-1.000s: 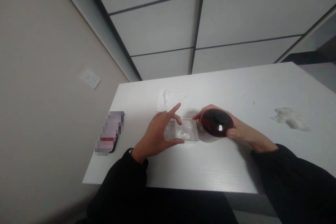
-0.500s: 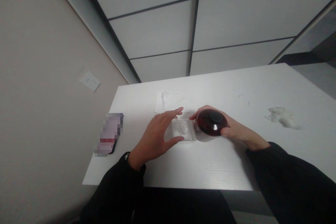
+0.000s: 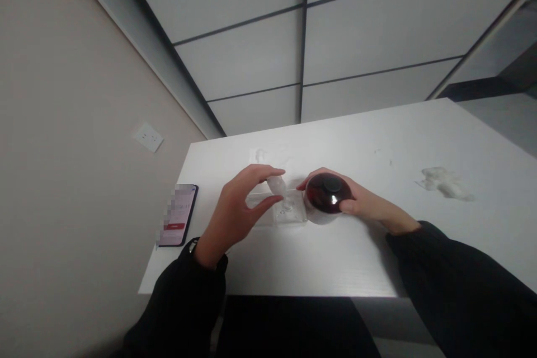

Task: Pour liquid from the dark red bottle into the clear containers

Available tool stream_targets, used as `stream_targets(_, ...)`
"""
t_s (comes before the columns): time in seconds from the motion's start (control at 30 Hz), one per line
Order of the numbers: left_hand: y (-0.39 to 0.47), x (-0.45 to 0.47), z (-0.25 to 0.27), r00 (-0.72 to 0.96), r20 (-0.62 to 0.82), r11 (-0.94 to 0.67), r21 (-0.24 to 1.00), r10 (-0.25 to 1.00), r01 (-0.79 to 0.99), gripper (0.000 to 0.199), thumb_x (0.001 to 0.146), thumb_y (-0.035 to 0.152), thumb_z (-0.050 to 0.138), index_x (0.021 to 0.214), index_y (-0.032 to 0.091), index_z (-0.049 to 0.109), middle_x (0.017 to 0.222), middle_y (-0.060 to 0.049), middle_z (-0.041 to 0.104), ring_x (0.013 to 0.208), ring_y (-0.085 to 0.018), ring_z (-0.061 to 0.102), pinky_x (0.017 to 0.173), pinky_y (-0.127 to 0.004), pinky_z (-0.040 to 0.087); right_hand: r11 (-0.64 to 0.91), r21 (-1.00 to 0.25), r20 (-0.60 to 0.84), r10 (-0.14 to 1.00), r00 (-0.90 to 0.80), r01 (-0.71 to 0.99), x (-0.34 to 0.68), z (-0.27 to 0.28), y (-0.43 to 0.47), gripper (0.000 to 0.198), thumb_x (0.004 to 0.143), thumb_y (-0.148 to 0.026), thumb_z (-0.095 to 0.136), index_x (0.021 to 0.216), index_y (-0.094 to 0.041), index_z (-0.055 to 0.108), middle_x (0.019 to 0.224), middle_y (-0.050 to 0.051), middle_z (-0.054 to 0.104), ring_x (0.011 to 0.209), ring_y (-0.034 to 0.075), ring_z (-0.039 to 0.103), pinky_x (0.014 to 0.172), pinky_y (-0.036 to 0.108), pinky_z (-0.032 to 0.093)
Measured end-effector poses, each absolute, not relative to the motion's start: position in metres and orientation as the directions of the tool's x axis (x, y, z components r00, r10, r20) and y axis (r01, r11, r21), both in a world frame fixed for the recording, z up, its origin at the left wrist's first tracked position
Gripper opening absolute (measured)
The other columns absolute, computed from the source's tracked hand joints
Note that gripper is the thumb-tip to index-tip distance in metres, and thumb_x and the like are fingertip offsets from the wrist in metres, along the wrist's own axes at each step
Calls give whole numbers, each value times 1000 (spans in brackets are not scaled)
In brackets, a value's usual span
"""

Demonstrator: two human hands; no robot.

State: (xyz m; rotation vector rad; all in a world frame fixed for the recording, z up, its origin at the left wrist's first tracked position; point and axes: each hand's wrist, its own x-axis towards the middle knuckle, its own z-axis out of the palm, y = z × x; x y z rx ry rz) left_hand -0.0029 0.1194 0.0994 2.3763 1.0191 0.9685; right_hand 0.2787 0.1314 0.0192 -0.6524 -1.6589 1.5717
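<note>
Left hand point(image 3: 232, 215): thumb and forefinger are narrowed into a pinch around one small, translucent, rounded piece point(image 3: 277, 184), lifted just above the clear tray point(image 3: 289, 213). The remaining fingers curl loosely behind. Whether the piece is a cap, a dropper or a pellet cannot be told.

Right hand point(image 3: 356, 201): fingers and thumb wrap the sides of one dark red bottle point(image 3: 327, 194), seen from above; the grip is closed on it. The bottle is round and glossy, with a darker round cap at its centre. Its contents cannot be seen. It stands on the table point(image 3: 319, 263), touching or just beside the right edge of the tray.

Clear tray: one shallow, rectangular container of transparent plastic, lying flat between the two hands. Something small and pale shows inside it near the middle, too blurred to name.

Beyond the hands, on the same matt white tabletop with a faint wood grain:
- one thin white sheet or wrapper point(image 3: 268, 155), flat, just behind the tray;
- one crumpled white wad point(image 3: 444, 184), soft and irregular in outline, well apart to the right;
- one phone point(image 3: 178, 215), a flat dark rectangle with its screen lit, near the left table edge.

Both forearms wear black sleeves point(image 3: 453, 274). A beige wall with one white socket point(image 3: 147, 137) stands to the left; pale panels divided by dark lines lie behind the table.
</note>
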Motion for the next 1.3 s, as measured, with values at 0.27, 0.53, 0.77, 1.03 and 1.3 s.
stream_targets(0.27,115,3,100,432,492,-654,580,756,485,33,94,26,81,127,25,73,117,-7,78,101,-20,72,89,-36,63,128,-983,182,781,-597,-131,280,15,133,75,79,-77,79,127,-21,65,126,12,70,115,28,66,102,43,50)
stream_targets(0.53,122,-2,99,414,437,-598,656,799,462,36,95,33,80,129,25,73,121,-8,77,104,-20,73,91,-35,66,138,-982,189,778,-599,-132,281,12,134,75,79,-77,79,127,-21,65,127,12,70,114,28,66,102,43,50)
stream_targets(0.77,178,4,117,355,348,-497,645,867,581,34,91,35,81,122,21,73,119,-6,80,103,-22,77,100,-39,61,144,-980,198,774,-602,-137,281,7,136,78,79,-78,78,130,-22,64,130,12,70,119,29,66,105,45,49)
stream_targets(1.03,265,25,68,508,33,-487,337,861,805,29,96,33,75,121,19,78,127,-12,80,123,-34,73,109,-48,54,126,-987,160,781,-603,-99,280,16,133,77,79,-79,78,127,-20,64,125,13,70,113,28,66,103,45,49)
stream_targets(1.3,264,30,56,552,82,-544,340,830,767,39,95,27,75,133,14,72,145,-17,70,140,-33,62,124,-51,43,152,-985,170,820,-547,-78,281,21,133,73,81,-78,77,124,-19,65,121,11,69,111,28,66,99,42,49)
